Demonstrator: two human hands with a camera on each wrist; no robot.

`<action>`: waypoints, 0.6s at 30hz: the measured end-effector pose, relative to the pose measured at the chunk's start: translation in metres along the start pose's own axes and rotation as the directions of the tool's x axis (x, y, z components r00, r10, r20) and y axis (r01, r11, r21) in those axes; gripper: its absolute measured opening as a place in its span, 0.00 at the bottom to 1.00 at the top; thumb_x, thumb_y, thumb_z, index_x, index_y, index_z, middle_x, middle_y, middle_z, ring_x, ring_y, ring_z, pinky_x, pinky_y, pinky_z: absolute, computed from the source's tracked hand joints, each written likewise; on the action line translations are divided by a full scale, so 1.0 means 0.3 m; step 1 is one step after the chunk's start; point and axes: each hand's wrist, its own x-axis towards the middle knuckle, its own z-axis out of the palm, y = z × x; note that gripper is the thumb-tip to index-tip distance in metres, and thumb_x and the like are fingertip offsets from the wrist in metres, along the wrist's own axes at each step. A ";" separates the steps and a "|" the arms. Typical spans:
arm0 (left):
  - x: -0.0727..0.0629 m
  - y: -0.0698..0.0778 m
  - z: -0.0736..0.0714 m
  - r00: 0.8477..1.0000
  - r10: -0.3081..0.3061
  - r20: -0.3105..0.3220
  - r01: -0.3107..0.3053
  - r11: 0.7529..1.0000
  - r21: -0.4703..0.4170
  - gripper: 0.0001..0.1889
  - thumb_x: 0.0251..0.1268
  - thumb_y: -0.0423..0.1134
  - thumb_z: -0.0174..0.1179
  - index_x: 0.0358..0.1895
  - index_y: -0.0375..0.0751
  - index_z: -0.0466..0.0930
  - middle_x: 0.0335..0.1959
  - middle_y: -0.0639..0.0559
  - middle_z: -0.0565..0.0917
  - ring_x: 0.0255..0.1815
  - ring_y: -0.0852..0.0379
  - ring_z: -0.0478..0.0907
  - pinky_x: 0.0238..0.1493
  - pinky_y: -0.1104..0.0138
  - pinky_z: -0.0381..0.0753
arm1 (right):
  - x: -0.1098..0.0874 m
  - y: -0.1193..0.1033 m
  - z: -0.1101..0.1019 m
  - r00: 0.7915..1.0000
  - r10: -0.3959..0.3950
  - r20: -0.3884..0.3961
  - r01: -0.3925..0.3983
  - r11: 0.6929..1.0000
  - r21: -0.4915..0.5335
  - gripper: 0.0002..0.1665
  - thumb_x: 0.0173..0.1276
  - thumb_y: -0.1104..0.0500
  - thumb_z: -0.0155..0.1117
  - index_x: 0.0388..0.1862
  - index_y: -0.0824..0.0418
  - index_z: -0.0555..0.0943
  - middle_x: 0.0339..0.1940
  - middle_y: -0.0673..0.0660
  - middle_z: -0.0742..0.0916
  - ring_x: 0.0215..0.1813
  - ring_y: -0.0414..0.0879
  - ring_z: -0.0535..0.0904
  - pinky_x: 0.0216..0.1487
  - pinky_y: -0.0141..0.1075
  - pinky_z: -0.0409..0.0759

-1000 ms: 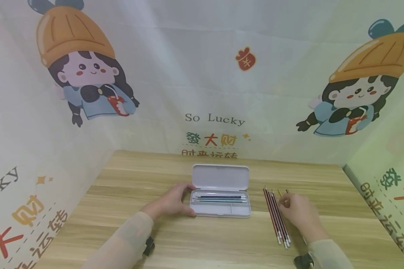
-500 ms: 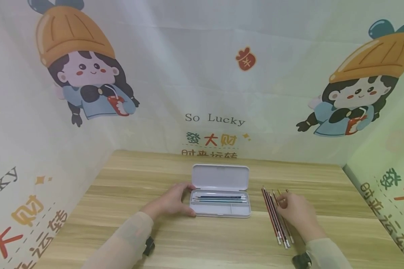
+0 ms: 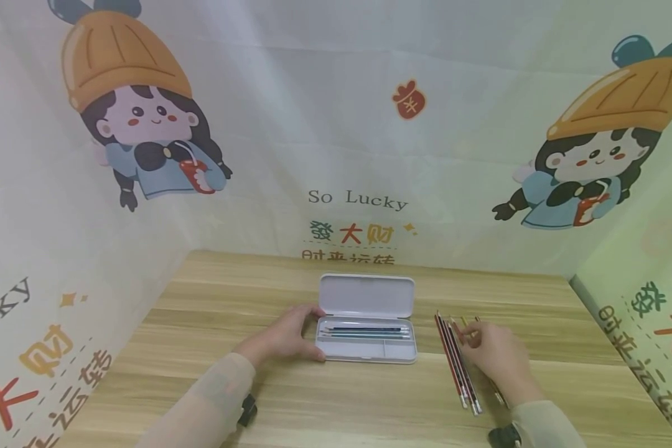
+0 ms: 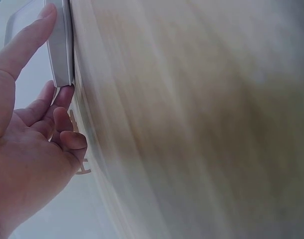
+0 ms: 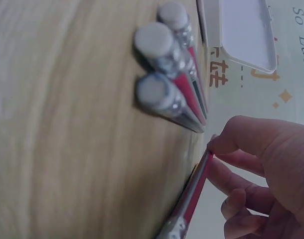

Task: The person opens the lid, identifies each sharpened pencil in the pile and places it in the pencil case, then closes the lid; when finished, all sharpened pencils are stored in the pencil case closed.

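Note:
An open white pencil case (image 3: 350, 350) lies on the table, with blue pencils (image 3: 364, 332) in its rear compartment. My left hand (image 3: 283, 336) holds the case's left end, thumb at the front edge and fingers at the back. In the left wrist view, the thumb lies on the case wall (image 4: 60, 50). To the right of the case, my right hand (image 3: 497, 356) pinches a red-striped pencil (image 5: 198, 188) between thumb and forefinger. Beside that hand, on its left, lie red and dark striped pencils (image 3: 452, 361) with white erasers (image 5: 154, 40) toward me.
A yellowish pencil (image 3: 463, 321) and another tip show behind the right hand, mostly covered by it. The wood-grain table (image 3: 369, 404) is bounded by a printed cloth backdrop (image 3: 269, 137) at the back and sides. The case lid (image 3: 366, 295) stands raised at the rear.
My right hand has drawn one red-striped pencil away from the others, and its eraser end has swung right. The left hand and the case have stayed in place.

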 end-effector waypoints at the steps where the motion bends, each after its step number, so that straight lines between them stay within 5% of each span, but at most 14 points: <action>1: -0.001 0.001 0.000 1.000 -0.002 0.000 0.002 1.000 -0.003 0.45 0.40 0.45 0.85 0.65 0.37 0.73 0.66 0.39 0.77 0.70 0.40 0.70 0.76 0.44 0.66 | -0.001 0.000 0.000 1.000 -0.008 -0.008 0.008 1.000 -0.007 0.19 0.59 0.55 0.74 0.49 0.58 0.88 0.34 0.53 0.92 0.30 0.45 0.84 0.22 0.37 0.75; 18: -0.007 0.012 -0.003 1.000 -0.012 -0.001 0.012 1.000 0.005 0.45 0.39 0.44 0.86 0.65 0.38 0.74 0.64 0.41 0.78 0.69 0.41 0.70 0.76 0.45 0.67 | -0.013 -0.064 0.011 0.982 -0.148 -0.122 0.146 0.989 -0.021 0.10 0.60 0.54 0.73 0.42 0.47 0.91 0.28 0.44 0.87 0.19 0.40 0.67 0.16 0.35 0.63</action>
